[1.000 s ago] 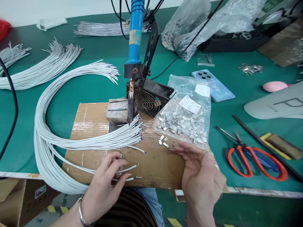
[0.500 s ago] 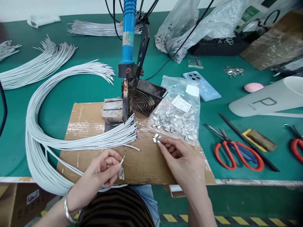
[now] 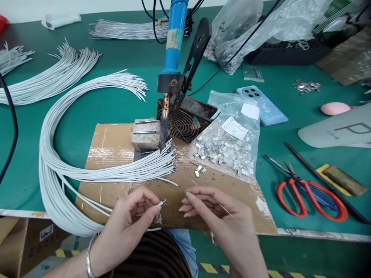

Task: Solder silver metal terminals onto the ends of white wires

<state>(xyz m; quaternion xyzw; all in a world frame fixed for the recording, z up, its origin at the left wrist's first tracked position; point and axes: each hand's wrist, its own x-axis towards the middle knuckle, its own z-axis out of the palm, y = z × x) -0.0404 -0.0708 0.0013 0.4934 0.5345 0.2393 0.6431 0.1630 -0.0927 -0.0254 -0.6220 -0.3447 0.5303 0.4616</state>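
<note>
- L hand [image 3: 136, 216]: closed, thumb & forefinger pinching a white cable [image 3: 160, 204]; its bare tip pokes up past the fingertips, over the front part of the board [image 3: 113, 144]. Pale wisp hangs just below; can't tell what it is.
- R hand [image 3: 217, 216]: closed too, thumb & forefinger pinched on a thin strand [image 3: 235, 218] that sticks out past the fingertips & trails back across the hand. Can't tell if anything else is in there. Held just R of the cable tip, not touching it.
- Rear bundle [image 3: 58, 79]: white cables, far L on the green surface [image 3: 275, 146].
- Main bundle [image 3: 46, 162]: big C-shape of white cables; one set of ends lies on the surface, another on the board, pointing R. A few cables run from its lower part twd the L hand.
- Block [image 3: 145, 135]: on the board, thin rods on top.
- Iron [image 3: 173, 58]: blue, near-upright w/ slight tilt, tip down at the cable ends on the board.
- Fan [image 3: 185, 123]: tilted, just behind & R of the iron.
- Loose bits [image 3: 199, 170]: a few small metal pcs on the board, beside the bag mouth.
- Bag [image 3: 222, 101]: clear, labelled, many more metal pcs inside.
- Phone [image 3: 271, 110]: blue, camera side up, R of the bag.
- Scissors [image 3: 296, 179]: red handles, blades pointing away.
- Cup [image 3: 339, 127]: on its side, far R, above the sponge [image 3: 343, 179].
</note>
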